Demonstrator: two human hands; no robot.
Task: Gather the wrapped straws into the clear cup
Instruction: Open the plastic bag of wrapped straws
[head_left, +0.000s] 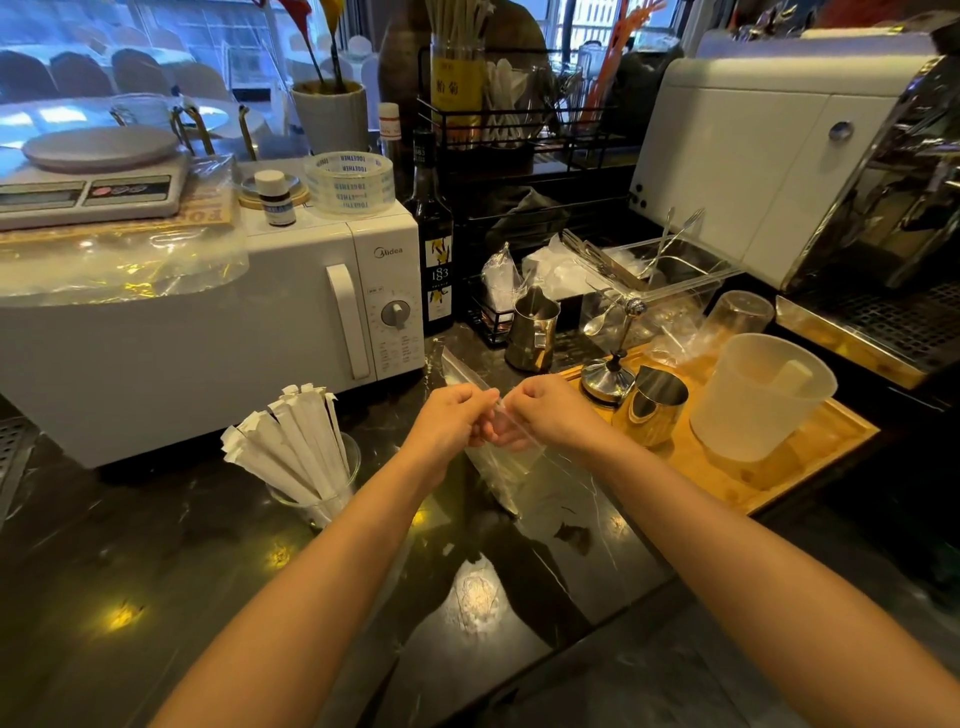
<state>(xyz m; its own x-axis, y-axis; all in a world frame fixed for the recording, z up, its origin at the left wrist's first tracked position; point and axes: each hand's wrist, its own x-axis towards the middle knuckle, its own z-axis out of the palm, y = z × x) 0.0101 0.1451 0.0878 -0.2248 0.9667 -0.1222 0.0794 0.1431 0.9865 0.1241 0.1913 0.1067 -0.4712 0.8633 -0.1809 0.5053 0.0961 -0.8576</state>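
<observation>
Wrapped straws stand bunched in the clear cup on the dark counter, left of my hands; my left hand and right hand both pinch a clear plastic bag

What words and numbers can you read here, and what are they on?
"Midea": on the microwave door.
"183": on the dark bottle label.
"TOGETHER": printed again and again on the tape roll, some upside down.
Yellow jar label: characters, too blurred to read.
Microwave dial marks, scale buttons, small bottle label: too small.
</observation>
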